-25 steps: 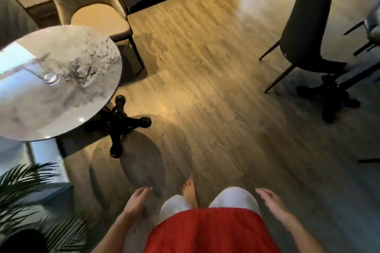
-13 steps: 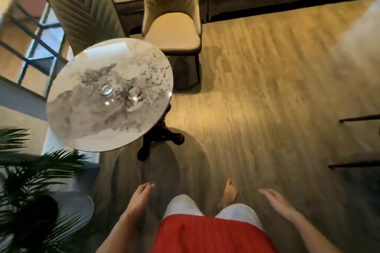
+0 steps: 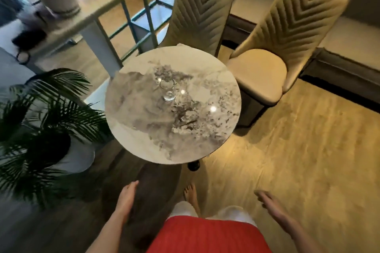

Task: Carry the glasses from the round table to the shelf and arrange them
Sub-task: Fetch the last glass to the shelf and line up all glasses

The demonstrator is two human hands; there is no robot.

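- One clear drinking glass (image 3: 168, 91) stood upright near the middle of the round grey-white marble table (image 3: 144, 129), toward its far edge; no shelf showed.
- Left hand (image 3: 125, 199) and right hand (image 3: 271, 204) hung low, short of the table's near edge, fingers loosely extended, holding nothing.
- Best approach, judged: step in, reach over the top, wrap the glass low, lift straight up.
- Two beige padded chairs (image 3: 267, 63) crowded the far edge.

Clear drinking glass (image 3: 168, 91): one
Round marble-patterned table (image 3: 144, 129): one
Beige quilted chairs (image 3: 202, 9) (image 3: 287, 33): two
Bare hands (image 3: 127, 197) (image 3: 271, 204): two
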